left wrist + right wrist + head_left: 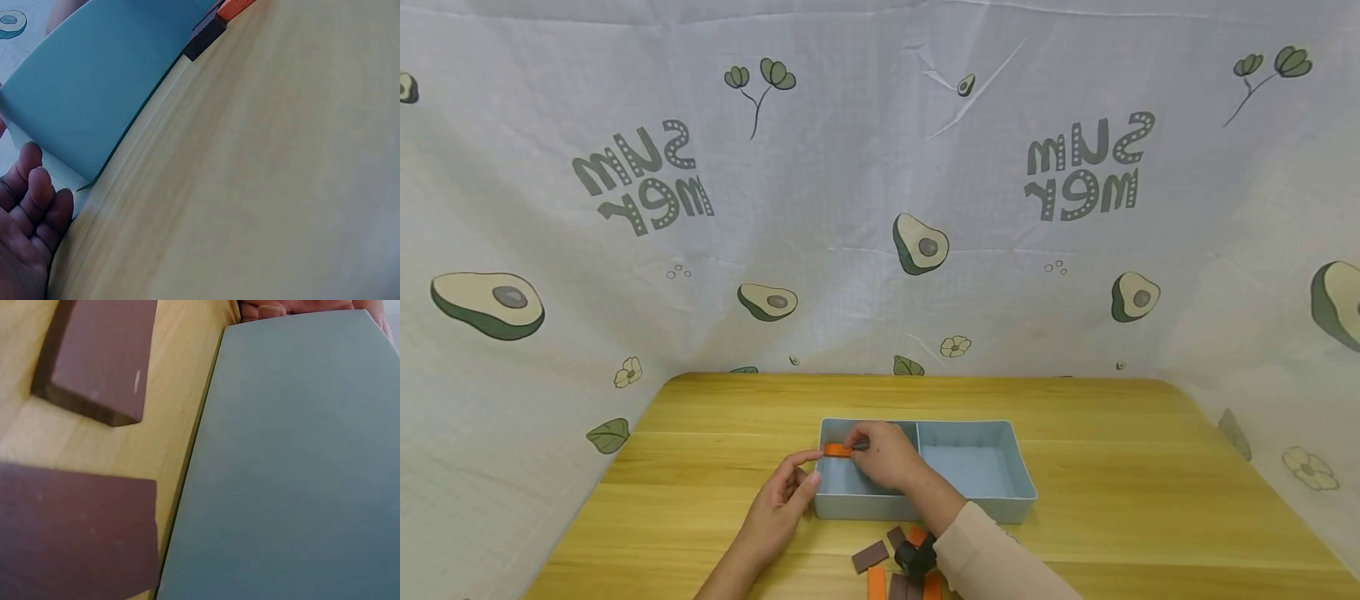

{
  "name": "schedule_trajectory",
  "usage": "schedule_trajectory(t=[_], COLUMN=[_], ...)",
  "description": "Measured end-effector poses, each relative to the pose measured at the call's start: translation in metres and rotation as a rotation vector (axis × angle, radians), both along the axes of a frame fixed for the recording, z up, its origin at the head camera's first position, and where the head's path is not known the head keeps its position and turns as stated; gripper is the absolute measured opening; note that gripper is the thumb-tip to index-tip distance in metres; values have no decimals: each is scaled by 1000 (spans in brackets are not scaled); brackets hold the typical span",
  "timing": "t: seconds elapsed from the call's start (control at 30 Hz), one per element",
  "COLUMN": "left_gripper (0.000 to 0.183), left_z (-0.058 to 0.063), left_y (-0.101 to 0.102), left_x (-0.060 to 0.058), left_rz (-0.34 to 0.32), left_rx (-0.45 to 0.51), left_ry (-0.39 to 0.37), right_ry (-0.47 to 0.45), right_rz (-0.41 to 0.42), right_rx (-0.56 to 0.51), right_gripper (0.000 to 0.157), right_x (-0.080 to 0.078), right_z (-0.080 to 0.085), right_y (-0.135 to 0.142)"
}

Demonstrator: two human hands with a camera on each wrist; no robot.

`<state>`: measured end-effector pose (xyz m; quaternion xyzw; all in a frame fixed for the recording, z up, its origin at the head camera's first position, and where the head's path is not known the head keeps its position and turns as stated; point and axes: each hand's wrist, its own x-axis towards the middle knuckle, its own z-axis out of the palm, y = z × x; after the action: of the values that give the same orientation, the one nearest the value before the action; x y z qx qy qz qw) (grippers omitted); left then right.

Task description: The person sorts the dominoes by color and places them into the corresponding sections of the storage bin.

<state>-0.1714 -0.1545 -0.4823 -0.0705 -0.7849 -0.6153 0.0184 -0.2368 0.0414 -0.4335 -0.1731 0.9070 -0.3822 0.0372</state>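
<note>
A light blue two-compartment box (917, 507) stands on the table. My right hand (883, 456) reaches into its left compartment and pinches a small dark block (861, 447), mostly hidden by the fingers. Just left of that, an orange block (837, 450) lies in the same compartment near the back. My left hand (780, 506) rests its fingertips against the box's left end, the index finger at the rim. In the left wrist view, the fingers (41, 194) of that hand appear beside the box corner.
In front of the box lie brown blocks (870, 557) and orange blocks (877, 583) in a loose group, partly covered by the black wrist camera (915, 557). The wooden table (1120, 467) ends at a printed cloth (850, 167) behind and at both sides.
</note>
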Motion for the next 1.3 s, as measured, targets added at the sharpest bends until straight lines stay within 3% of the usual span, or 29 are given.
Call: schedule_trajectory(t=[0.3, 0.53, 0.73, 0.87, 1.1, 1.3], left_gripper=[30, 31, 32, 32, 32, 32], left_z=[-2, -2, 0, 2, 1, 2], left_y=[1, 1, 1, 1, 0, 1], left_x=[1, 1, 1, 2, 1, 1], left_rz=[2, -3, 4, 14, 7, 19], left_rx=[4, 14, 12, 5, 4, -11], left_ry=[0, -4, -15, -19, -13, -44], right_ry=[-2, -50, -96, -123, -177, -175], right_rz=[-14, 5, 36, 50, 84, 65], right_rx=[-37, -185, -288, -345, -350, -298], right_gripper=[8, 14, 16, 16, 20, 16], right_x=[3, 12, 32, 48, 73, 87], right_z=[4, 29, 56, 66, 64, 51], right_y=[2, 16, 42, 60, 91, 108])
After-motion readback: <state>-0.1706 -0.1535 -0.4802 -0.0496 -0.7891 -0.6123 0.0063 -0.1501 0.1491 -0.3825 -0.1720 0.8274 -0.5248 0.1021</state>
